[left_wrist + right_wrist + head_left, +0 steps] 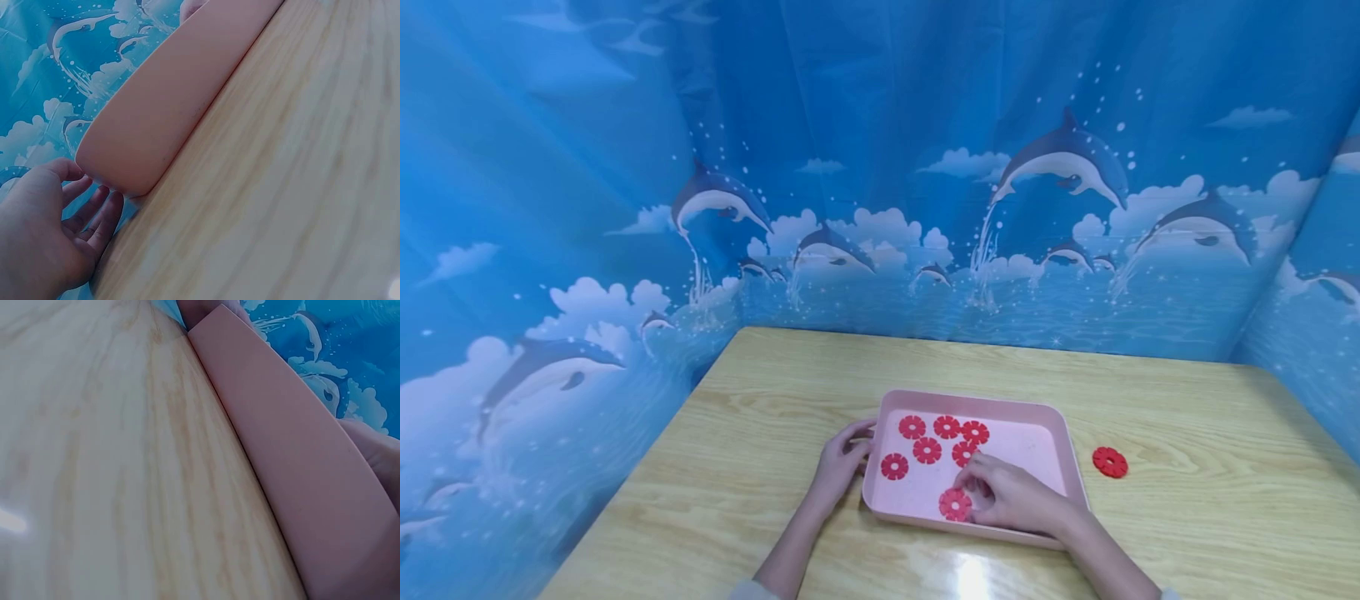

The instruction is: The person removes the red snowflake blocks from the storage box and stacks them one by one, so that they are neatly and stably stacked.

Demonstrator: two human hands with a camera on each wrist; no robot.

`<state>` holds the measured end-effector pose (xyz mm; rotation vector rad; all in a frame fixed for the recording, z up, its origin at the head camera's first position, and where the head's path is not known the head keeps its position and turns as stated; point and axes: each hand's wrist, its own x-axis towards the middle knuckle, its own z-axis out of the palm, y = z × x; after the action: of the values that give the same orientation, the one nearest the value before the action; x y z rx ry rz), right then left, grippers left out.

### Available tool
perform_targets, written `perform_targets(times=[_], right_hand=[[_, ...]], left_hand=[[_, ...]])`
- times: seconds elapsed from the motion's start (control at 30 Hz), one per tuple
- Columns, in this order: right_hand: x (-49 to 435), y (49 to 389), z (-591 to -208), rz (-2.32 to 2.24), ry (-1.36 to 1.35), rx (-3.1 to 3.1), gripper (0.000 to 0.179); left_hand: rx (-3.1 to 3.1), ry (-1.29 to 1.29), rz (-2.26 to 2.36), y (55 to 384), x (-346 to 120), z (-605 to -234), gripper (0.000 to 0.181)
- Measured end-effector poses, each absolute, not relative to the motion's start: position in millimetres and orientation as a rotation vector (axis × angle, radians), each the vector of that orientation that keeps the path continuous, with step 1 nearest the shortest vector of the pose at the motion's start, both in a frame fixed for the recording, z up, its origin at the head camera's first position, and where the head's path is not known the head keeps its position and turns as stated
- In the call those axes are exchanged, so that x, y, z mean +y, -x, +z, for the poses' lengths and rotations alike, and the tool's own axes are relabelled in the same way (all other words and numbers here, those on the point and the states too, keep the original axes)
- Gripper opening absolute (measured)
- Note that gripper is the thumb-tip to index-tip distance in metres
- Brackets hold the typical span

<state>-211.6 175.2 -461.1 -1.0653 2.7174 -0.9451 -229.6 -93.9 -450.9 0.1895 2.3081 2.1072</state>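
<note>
A pink rectangular tray (1060, 433) stands on the wooden table, with several red notched plastic discs (927, 451) lying flat inside it. My left hand (838, 467) is at the tray's left end; in the left wrist view its fingers (107, 215) touch the outside of the end wall. Over the tray's front part, my right hand (1011, 496) pinches the right edge of a red notched disc (955, 505) between thumb and fingers. The right wrist view shows mostly the tray's front wall (275, 437), which hides most of that hand.
Another red notched disc (1109, 462) lies on the table (1195, 467) to the right of the tray. Behind the table hangs a blue curtain (880, 167) printed with dolphins, which also runs along the left and right sides.
</note>
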Motion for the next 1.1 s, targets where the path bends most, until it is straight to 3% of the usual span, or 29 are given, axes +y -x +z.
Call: perform_targets(times=[0.6, 0.87, 1.1], right_hand=[[185, 209, -451, -1.019, 0.998, 2.825, 0.034], [202, 209, -442, -1.132, 1.100, 2.850, 0.033], [217, 208, -436, -1.146, 1.059, 2.889, 0.035]], left_hand=[[2.311, -0.178, 2.084, 229, -92, -451, 0.036], [2.302, -0.163, 2.105, 244, -96, -480, 0.037], [2.310, -0.156, 2.103, 245, -97, -481, 0.039]])
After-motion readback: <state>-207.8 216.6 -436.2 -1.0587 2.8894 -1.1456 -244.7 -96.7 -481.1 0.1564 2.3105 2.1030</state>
